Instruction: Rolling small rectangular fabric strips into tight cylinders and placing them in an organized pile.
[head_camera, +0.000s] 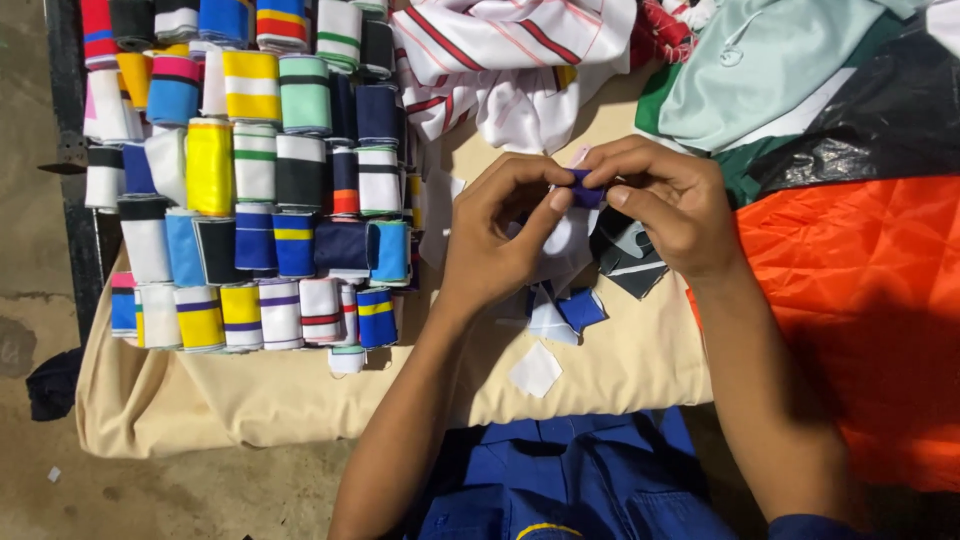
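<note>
The small blue fabric piece (584, 188) sits right between the two hands, above the middle of the cloth-covered worktop (300, 390), and both hands meet on it. The left hand (495, 240) comes up from about 7 o'clock, thumb and forefinger closed on the piece's left end; the right hand (665, 205) comes in from 4 o'clock and pinches its right end. Its long axis seems to run roughly 9 to 3 o'clock (most of it is hidden under fingertips, so I can't be sure). Neither hand is nearer: both touch it. What shows is dark blue, folded and narrow, with a pale edge at 12 o'clock. Loose blue and white scraps (560, 315) lie at 6 o'clock from the hands, rows of rolled striped bands (250, 180) at 9 o'clock, orange cloth (860, 300) at 3 o'clock
</note>
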